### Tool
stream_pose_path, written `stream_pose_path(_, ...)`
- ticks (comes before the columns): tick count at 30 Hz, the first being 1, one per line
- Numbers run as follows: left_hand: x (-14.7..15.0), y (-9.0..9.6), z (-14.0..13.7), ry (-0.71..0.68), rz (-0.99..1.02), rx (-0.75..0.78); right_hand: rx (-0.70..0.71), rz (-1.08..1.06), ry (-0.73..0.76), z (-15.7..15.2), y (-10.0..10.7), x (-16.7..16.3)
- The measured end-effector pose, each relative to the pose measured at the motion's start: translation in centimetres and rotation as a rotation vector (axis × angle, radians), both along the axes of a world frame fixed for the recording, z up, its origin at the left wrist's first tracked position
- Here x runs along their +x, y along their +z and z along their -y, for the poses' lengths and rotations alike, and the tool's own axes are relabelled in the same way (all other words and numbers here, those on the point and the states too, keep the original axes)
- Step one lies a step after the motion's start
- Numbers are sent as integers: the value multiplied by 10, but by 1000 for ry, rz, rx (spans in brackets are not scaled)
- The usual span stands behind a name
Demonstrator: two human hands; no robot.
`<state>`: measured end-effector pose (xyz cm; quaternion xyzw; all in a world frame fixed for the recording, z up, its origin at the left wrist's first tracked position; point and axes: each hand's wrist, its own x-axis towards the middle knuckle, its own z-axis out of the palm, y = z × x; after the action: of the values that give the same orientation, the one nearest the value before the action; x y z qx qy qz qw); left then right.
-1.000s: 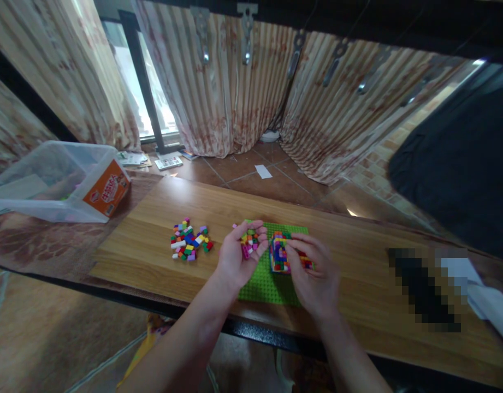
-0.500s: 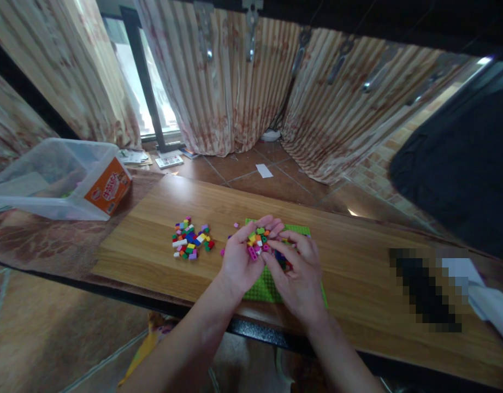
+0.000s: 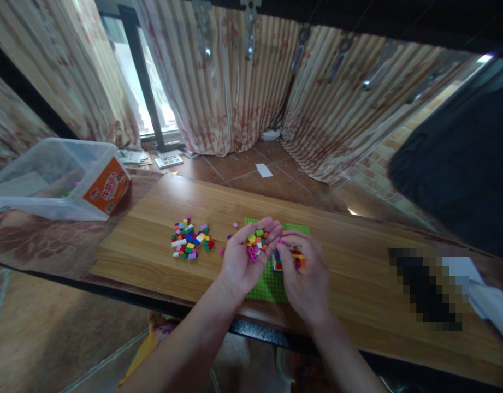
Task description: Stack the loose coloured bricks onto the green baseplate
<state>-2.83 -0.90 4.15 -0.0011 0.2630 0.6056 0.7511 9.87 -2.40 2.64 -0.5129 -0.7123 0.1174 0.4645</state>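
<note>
Palm up and cupped, my left hand (image 3: 237, 263) holds a small heap of toy bricks (image 3: 257, 238) in yellow, orange, green, white and pink. My right hand (image 3: 307, 271) is closed in a pinch on a tiny pink brick (image 3: 280, 242) just right of that palm. Below both hands lies a green studded baseplate (image 3: 264, 289), partly covered by them. Built-up coloured bricks (image 3: 277, 262) on the plate show between the hands, largely hidden by my right fingers.
A loose pile of mixed bricks (image 3: 190, 239) lies left on the wooden board (image 3: 145, 245), with a few strays near the plate. A clear plastic bin (image 3: 50, 204) with an orange label stands far left. At the right are a blurred dark object (image 3: 425, 289) and white paper (image 3: 497, 305).
My right hand has moved from the left palm slightly to the right, with a pink brick now between its fingertips. More of the built bricks shows. The left hand stays nearly still.
</note>
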Motion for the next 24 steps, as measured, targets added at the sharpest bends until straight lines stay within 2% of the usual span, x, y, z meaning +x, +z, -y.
stream_pose_path(5,-9,-10,-3,-30,-244,-202,-157,-151,-88,-9,-5,26)
stream_pose_path(7,-8,-14,-3,-64,-330,-200,-160,-133,-75,-11,-7,33)
stream_pose_path(12,4,-20,1,-146,-506,-71,-111,113,25,-12,-4,38)
stream_pose_path(19,14,-21,2,-151,-586,-57,2,465,78,-16,-4,37)
stream_pose_path(24,16,-20,2,-161,-584,-62,14,567,67,-15,0,29)
